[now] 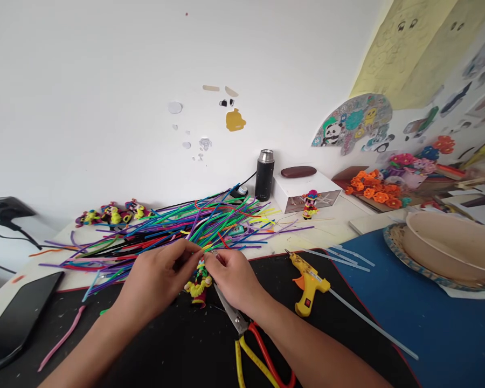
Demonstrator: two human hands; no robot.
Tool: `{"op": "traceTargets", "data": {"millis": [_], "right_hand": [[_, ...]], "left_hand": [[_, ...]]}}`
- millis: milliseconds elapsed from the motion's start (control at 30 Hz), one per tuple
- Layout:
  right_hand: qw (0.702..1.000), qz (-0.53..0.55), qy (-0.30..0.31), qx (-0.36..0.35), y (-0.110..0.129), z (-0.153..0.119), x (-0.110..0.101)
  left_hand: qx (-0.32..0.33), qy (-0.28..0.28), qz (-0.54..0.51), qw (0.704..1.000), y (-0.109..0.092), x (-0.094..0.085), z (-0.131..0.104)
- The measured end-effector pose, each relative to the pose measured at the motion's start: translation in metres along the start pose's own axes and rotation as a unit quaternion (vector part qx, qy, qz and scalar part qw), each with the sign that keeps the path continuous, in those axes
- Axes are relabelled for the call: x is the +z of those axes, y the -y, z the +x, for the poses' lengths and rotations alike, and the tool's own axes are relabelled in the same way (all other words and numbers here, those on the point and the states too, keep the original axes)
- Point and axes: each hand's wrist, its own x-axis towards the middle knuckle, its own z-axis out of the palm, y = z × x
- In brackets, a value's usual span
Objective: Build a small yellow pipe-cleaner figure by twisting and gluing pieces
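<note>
Your left hand [157, 280] is closed to a pinch, thumb and fingertips drawn together; what lies between them is too small to tell. Your right hand [232, 275] is also nearly closed, its fingers bent around a small dark-red object [222, 260], with its thumb close to your left fingertips. Just below, between your hands, is a fuzzy-wire figurine [198, 288] with yellow arms, a dark-red lower part and green and blue higher up; you can't tell from this view whether it is attached to what you are pinching.

Scissors [236, 321] with red and yellow handles lie over the black mat [165, 345], their blades running up beside your right hand. To their right you have a yellow glue gun [308, 283] with a translucent glue stick [372, 322] running from its back end. More glue sticks [347, 257] lie beyond it.

Beyond your hands, a pile of colored pipe cleaners [178, 226] spreads over the white table [283, 240]. Three similar figurines [115, 213] are behind its left part, and another figurine [310, 205] stands before the white box [303, 186], near the black flask [264, 177].
</note>
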Motion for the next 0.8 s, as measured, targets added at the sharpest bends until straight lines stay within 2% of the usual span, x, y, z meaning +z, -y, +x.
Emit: {"op": "traceTargets", "data": {"millis": [100,300,500,633,800], "right_hand": [[1.000,-0.006,0.003,-0.004,0.000,-0.001,0.000],[1.000,-0.011,0.006,-0.004,-0.004,0.001,0.001],[1.000,-0.015,0.019,-0.010,-0.006,0.001,0.001],[0.999,-0.026,0.036,-0.018,-0.005,0.000,0.001],[0.998,0.018,0.064,-0.020,-0.008,0.001,0.000]], "left_hand": [[-0.058,0.032,-0.063,0.996,-0.005,-0.003,0.002],[-0.131,0.087,-0.150,0.976,-0.009,-0.009,0.007],[-0.207,0.156,-0.253,0.932,-0.006,-0.014,0.012],[-0.226,0.168,-0.296,0.912,0.000,-0.013,0.013],[-0.217,0.160,-0.317,0.909,0.010,-0.013,0.013]]}}
